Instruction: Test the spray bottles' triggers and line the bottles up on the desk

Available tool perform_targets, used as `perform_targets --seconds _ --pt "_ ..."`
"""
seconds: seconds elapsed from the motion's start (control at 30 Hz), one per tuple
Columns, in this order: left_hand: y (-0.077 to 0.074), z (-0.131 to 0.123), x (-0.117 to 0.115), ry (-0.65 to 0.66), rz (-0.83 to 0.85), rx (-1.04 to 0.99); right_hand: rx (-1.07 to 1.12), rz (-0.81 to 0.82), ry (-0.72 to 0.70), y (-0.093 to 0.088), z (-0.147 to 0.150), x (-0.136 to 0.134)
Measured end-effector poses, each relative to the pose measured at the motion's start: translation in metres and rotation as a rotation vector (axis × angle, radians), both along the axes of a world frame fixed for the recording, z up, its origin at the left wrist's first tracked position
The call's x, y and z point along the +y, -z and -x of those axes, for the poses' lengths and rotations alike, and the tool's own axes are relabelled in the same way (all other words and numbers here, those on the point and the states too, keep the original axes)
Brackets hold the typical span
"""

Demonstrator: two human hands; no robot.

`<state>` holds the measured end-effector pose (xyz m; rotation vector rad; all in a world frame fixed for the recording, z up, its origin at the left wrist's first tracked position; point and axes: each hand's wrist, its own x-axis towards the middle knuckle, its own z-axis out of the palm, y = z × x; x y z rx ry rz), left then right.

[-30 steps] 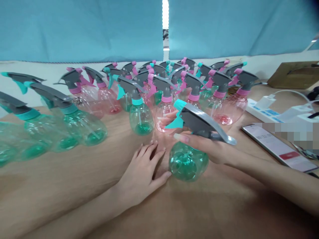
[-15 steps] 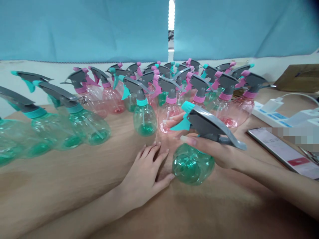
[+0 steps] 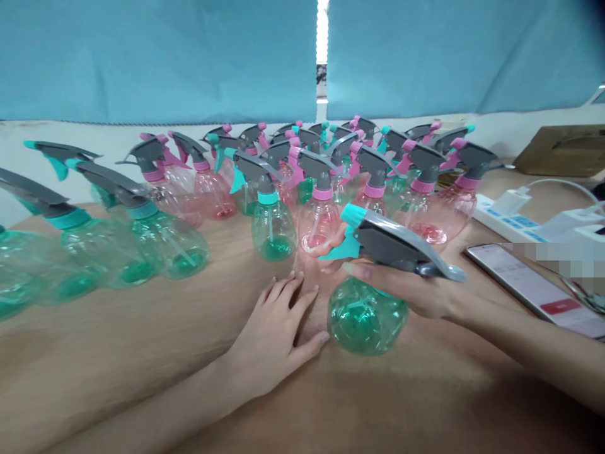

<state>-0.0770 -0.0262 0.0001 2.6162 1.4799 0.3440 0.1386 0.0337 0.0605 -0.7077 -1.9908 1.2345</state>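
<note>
My right hand (image 3: 416, 287) is wrapped round the neck of a green spray bottle (image 3: 366, 315) with a grey trigger head and teal nozzle (image 3: 392, 246). The bottle is tilted toward me, its base near the wooden table (image 3: 142, 353). My left hand (image 3: 274, 334) lies flat on the table with fingers spread, its thumb tip touching the bottle's side. Just beyond my hands stand another green spray bottle (image 3: 271, 224) and a pink spray bottle (image 3: 321, 217).
Several pink and green spray bottles crowd the back of the table (image 3: 378, 170), and several green ones stand at the left (image 3: 161, 233). A phone (image 3: 534, 287) and a white power strip (image 3: 515, 217) lie at the right. A blue curtain (image 3: 165, 57) hangs behind.
The held bottle has shifted slightly; its trigger head sits a little flatter. My left hand stays flat beside it.
</note>
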Motion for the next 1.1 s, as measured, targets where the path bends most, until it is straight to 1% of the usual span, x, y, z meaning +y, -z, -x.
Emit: perform_targets --seconds 0.13,0.23,0.33,0.47,0.57,0.67,0.77,0.83,0.9,1.0,1.03,1.1 --pt "0.000 0.000 -0.001 0.002 -0.004 -0.018 -0.021 -0.069 0.043 0.000 -0.002 0.000" --pt "-0.002 -0.001 -0.001 -0.001 0.006 -0.011 -0.056 -0.090 0.046 -0.003 -0.002 -0.001" --pt "-0.003 -0.001 0.000 -0.006 0.009 -0.008 -0.070 -0.060 0.056 -0.005 -0.002 -0.003" --pt "-0.004 -0.002 0.000 -0.004 0.011 -0.012 -0.042 0.033 0.073 -0.001 -0.003 -0.004" --pt "-0.005 -0.002 0.000 -0.005 0.025 -0.012 -0.028 0.067 0.046 0.002 -0.003 -0.005" --pt "-0.005 -0.003 0.000 -0.003 0.037 -0.001 -0.044 -0.026 0.037 0.000 -0.002 -0.006" --pt "-0.005 -0.003 0.000 -0.001 0.040 0.003 -0.097 -0.146 0.159 -0.005 -0.001 -0.009" --pt "-0.005 -0.003 0.000 0.001 0.038 -0.006 -0.148 -0.164 0.215 -0.008 0.000 -0.011" --pt "-0.005 -0.003 0.000 0.000 0.037 -0.014 -0.159 -0.173 0.189 -0.010 0.001 -0.010" --pt "-0.005 -0.002 0.000 -0.006 0.033 -0.021 -0.139 -0.219 0.027 -0.010 0.002 -0.006" --pt "-0.004 -0.002 0.000 -0.006 0.031 -0.021 -0.129 -0.229 -0.002 -0.009 0.003 -0.005" --pt "-0.004 -0.002 0.000 -0.003 0.027 -0.020 -0.103 -0.230 0.006 -0.009 0.004 -0.004"
